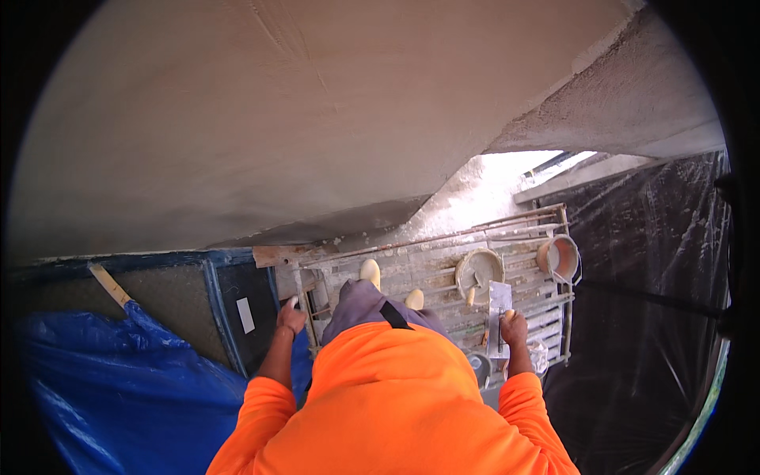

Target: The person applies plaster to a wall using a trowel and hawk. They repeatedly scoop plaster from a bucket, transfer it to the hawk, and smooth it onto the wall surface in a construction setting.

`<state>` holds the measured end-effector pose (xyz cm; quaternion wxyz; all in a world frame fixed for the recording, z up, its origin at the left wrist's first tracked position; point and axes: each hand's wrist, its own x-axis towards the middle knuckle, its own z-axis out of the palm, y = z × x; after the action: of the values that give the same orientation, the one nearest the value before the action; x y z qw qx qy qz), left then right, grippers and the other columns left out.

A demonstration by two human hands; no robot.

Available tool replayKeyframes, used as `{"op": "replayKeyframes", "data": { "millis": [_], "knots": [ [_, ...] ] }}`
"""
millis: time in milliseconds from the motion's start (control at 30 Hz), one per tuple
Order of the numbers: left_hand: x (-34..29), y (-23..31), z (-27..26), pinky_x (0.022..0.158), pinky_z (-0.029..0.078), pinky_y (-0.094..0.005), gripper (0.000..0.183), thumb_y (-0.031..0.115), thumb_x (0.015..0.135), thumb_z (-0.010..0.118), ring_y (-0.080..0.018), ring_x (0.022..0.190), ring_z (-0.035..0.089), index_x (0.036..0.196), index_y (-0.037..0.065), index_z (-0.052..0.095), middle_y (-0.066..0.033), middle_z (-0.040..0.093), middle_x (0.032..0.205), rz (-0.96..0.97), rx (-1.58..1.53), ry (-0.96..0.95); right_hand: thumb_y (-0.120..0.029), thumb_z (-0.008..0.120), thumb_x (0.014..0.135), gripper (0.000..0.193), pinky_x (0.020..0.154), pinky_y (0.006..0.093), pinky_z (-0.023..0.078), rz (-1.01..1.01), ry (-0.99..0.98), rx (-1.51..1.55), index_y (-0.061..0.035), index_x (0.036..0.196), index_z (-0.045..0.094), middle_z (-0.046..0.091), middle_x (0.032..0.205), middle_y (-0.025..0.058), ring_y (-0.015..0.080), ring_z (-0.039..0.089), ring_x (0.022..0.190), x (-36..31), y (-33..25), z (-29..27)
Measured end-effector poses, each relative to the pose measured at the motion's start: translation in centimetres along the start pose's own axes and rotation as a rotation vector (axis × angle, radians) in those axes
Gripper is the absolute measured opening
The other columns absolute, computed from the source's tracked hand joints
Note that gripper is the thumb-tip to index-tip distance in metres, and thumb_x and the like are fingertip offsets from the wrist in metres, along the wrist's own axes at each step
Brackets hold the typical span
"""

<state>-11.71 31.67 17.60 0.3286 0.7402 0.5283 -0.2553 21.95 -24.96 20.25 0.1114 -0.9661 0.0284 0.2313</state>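
In my right hand [514, 326] is a plastering trowel [497, 297], its flat rectangular blade smeared pale grey and my fingers closed round the handle. My left hand [291, 317] hangs beside the scaffold's left end, fingers curled closed. Something whitish shows at its top, too small to name. Past the trowel stands a round tub [480, 267] of grey plaster, with a tool whose wooden handle [471, 296] sticks out over the rim. A reddish bucket [559, 259] with a wire handle is farther right. Below the trowel, a dark bucket [480, 369] is partly hidden by my body.
I stand in pale boots [370, 271] on a slatted scaffold platform [427, 277] with a plaster-spattered rail [443, 236]. A large plastered surface [237, 119] slopes overhead. Blue tarpaulin [119, 388] hangs at left by a blue frame [224, 317]; dark plastic sheeting [641, 317] covers the right.
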Motion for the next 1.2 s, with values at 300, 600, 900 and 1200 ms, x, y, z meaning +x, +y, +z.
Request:
{"op": "replayKeyframes", "data": {
  "millis": [300,600,900,1200],
  "knots": [
    [-13.2,-3.2,9.9,0.112,0.044,-0.0417,0.084,0.031,0.079,0.074,-0.0352,0.133,0.055,0.155,0.017,0.041,-0.0188,0.058,0.144,0.071,0.634,0.329,-0.045,0.071,0.085,0.054,0.091,0.0508,0.054,-0.118,-0.166,-0.18,0.0025,0.11,0.063,0.068,0.11,0.0309,0.0465,0.066,0.107,3.4,2.9,1.2],
    [-11.4,2.9,9.9,0.112,0.043,-0.0415,0.084,0.039,0.077,0.075,-0.0356,0.132,0.055,0.149,0.005,0.046,-0.0236,0.058,0.141,-0.032,-0.136,0.151,-0.044,0.072,0.081,0.061,0.096,0.0473,0.053,-0.283,-0.23,-0.239,0.0054,0.116,0.065,0.067,0.116,0.0309,0.0435,0.065,0.114,6.6,0.4,-2.0],
    [-14.5,21.1,7.1,0.094,0.056,-0.0433,0.064,0.048,0.086,0.071,-0.0312,0.11,0.068,0.132,0.004,0.061,-0.0158,0.071,0.118,0.497,-0.534,-0.104,-0.03,0.077,0.081,0.043,0.083,0.0479,0.056,-0.873,-0.265,0.176,0.0019,0.109,0.069,0.072,0.098,0.0279,0.0444,0.071,0.095,2.3,-17.9,-5.2],
    [-17.1,25.0,6.9,0.081,0.055,-0.0371,0.04,0.048,0.096,0.067,-0.0188,0.1,0.066,0.121,0.017,0.064,-0.0009,0.067,0.11,0.208,-1.235,-0.417,-0.019,0.074,0.079,0.031,0.08,0.0411,0.055,-1.17,-0.339,0.489,0.0003,0.102,0.067,0.072,0.096,0.02,0.0313,0.07,0.088,-5.9,-28.2,-1.8]
  ]
}}
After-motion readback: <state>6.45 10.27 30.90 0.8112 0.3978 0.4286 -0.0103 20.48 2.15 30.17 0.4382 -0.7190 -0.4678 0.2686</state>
